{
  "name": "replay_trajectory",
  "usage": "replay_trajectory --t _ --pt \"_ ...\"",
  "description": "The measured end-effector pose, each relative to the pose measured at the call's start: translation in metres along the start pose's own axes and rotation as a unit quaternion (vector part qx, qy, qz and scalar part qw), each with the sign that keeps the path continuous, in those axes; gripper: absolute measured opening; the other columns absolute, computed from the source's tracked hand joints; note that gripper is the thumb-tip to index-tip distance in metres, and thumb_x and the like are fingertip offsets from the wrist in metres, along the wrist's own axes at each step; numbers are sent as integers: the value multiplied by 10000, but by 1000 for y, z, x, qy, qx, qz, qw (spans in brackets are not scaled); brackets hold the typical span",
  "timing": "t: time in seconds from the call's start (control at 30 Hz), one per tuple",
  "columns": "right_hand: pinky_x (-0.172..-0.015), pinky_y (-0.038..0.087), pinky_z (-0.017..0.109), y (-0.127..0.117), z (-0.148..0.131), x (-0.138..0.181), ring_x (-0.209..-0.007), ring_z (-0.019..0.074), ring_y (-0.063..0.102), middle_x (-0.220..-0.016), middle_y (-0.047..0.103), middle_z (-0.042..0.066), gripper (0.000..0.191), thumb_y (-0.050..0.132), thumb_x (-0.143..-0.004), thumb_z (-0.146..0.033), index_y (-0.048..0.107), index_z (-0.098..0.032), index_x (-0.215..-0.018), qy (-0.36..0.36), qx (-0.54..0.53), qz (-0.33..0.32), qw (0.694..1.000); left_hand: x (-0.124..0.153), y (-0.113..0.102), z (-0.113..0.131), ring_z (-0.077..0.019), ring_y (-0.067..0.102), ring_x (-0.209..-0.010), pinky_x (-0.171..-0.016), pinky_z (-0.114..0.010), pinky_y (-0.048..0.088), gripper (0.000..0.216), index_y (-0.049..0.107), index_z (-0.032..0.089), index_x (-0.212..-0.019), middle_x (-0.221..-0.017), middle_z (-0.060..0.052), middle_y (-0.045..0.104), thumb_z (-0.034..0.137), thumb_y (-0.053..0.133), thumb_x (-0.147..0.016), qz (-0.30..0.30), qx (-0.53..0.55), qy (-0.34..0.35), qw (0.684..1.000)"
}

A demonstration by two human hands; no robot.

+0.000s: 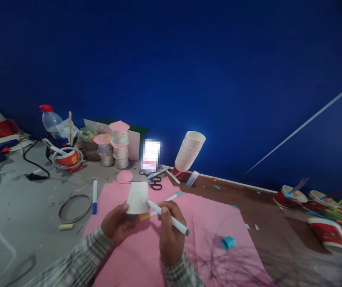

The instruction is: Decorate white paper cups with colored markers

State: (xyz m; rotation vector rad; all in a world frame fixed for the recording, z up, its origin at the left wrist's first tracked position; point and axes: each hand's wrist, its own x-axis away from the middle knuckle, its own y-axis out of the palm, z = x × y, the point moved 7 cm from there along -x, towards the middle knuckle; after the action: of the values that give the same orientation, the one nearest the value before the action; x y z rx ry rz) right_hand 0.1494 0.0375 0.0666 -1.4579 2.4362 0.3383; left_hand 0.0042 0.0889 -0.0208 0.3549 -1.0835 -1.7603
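My left hand [120,224] grips a white paper cup [138,198] by its rim, mouth down, above pink paper [135,259]. Faint green lines show on the cup's side. In my right hand [171,229] is a white marker [171,219], its tip at the cup's right side; I cannot tell whether it touches. Below the cup lies a marker with a yellow end [145,217], and just behind is one with a green end [175,195]. Black-handled scissors [155,183] rest at the paper's back edge, beside a pink paper disc [124,176].
Decorated cup towers with pink roofs [120,143] stand at the back left. A leaning stack of cups [189,151] is against the blue wall. A blue marker [95,195], a tape ring [74,208] and a teal ring [228,242] lie around. Red cups [329,235] and straws are at right.
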Motion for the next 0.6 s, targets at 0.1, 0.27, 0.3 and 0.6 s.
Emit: replay_trajectory --t 0.1,0.27,0.3,0.6 --pt "-471 442 271 2 0 2 -499 187 529 -569 579 -22 178 496 -766 -231 651 -216 -679 -3 4 -8 1000 0 4 2 -79 307 -264 -304 -243 243 259 662 102 -720 -366 3 535 310 620 -572 -11 -40 34 999" --pt "-486 464 278 2 0 3 -526 195 563 -624 620 -11 166 499 -768 -227 659 -221 -723 -12 12 -6 1000 1 9 0 -68 281 -266 -301 -233 195 303 645 107 -808 -394 12 536 302 622 -576 -35 -65 25 997" --pt "-485 462 278 2 -1 2 -525 195 560 -617 615 -12 171 494 -769 -227 658 -222 -721 -17 18 -2 1000 1 8 0 -68 289 -267 -299 -231 192 314 645 106 -814 -412 -2 559 303 626 -570 -31 -59 21 998" --pt "-469 444 270 -3 2 -1 -505 182 525 -601 576 -23 190 474 -790 -235 650 -223 -721 -27 31 23 999 1 -5 -6 -84 346 -299 -292 -242 235 401 665 64 -824 -694 -173 719 332 615 -531 -4 13 -43 999"
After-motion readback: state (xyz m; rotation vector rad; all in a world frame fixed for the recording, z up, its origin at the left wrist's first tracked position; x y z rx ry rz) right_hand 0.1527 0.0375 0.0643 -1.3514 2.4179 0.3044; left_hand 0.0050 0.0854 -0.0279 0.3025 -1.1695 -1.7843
